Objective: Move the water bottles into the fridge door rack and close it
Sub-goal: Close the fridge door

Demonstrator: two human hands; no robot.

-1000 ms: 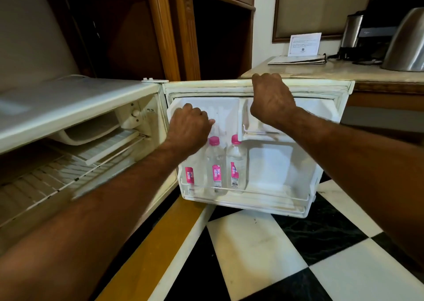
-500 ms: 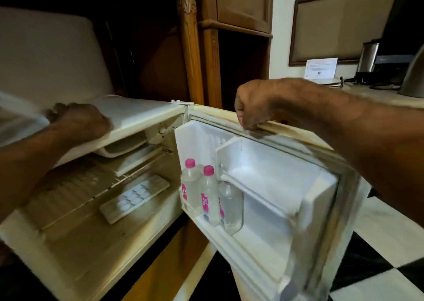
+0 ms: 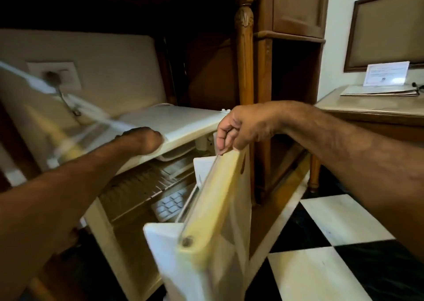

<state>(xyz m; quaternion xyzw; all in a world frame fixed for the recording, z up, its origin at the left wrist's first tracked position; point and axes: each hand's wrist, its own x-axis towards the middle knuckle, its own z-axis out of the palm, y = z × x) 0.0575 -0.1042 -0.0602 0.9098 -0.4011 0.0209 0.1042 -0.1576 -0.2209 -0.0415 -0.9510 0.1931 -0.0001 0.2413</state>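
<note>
The fridge door (image 3: 213,213) stands partly open, seen almost edge-on, its inner side turned toward the cabinet. The water bottles cannot be seen; the door hides its own rack. The right hand (image 3: 243,128) has its grip clamped on the door's top edge, fingers (image 3: 221,137) curled over it. The left hand (image 3: 143,140) rests on the front edge of the fridge top (image 3: 174,119); whether its grip is closed cannot be told. Inside lie wire shelves (image 3: 146,181) and an ice tray (image 3: 171,205). A checkered floor (image 3: 339,222) spreads to the right, below a tabletop (image 3: 358,105) carrying papers (image 3: 378,90).
</note>
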